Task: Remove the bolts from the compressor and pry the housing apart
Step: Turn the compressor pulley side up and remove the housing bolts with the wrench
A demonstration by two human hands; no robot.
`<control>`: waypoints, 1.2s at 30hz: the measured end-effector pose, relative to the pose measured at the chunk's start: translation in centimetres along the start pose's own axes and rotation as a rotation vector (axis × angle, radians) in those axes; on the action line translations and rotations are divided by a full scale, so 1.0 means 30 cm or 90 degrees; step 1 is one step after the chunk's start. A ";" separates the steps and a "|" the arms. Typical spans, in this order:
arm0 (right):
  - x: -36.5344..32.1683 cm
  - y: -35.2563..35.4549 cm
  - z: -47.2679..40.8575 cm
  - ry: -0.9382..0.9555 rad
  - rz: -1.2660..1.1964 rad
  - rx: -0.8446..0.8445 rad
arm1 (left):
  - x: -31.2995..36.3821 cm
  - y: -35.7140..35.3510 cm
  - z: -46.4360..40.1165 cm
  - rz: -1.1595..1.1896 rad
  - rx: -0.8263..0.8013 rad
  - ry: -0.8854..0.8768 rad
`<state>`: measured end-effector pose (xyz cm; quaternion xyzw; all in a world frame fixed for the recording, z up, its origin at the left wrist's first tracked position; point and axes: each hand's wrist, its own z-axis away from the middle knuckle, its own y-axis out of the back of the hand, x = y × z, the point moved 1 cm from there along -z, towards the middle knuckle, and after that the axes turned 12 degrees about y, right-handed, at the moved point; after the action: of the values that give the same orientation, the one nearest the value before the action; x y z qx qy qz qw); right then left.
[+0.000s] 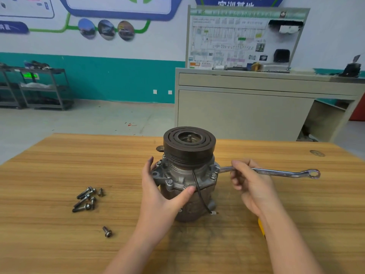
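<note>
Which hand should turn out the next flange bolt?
Right hand: it already holds the wrench, whose near end sits at the compressor flange. The left hand is steadying the housing.

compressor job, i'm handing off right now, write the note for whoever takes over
Left hand: steadies the compressor, which stands upright on the table.
Right hand: holds the wrench, whose near end sits at the flange on the compressor's right side.
Done: a pile of bolts lies loose to the left, with a single bolt nearer the table's front edge.
Left: several bolts are still in the flange; the housing is not yet pried apart.
</note>
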<state>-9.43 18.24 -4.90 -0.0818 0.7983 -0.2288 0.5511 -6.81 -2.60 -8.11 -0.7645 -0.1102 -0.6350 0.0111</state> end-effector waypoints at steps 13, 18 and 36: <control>-0.037 -0.035 0.067 0.360 0.359 -0.049 | -0.017 0.005 -0.004 0.034 -0.034 -0.014; -0.036 -0.061 0.102 0.401 0.457 -0.103 | -0.025 -0.003 -0.011 0.025 -0.046 -0.026; -0.007 -0.103 0.175 0.190 0.275 0.063 | -0.018 0.007 -0.001 0.019 -0.060 -0.013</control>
<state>-4.92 14.16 -4.83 0.1519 0.8576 -0.1544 0.4666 -6.88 -2.90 -8.59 -0.7721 -0.0686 -0.6315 -0.0163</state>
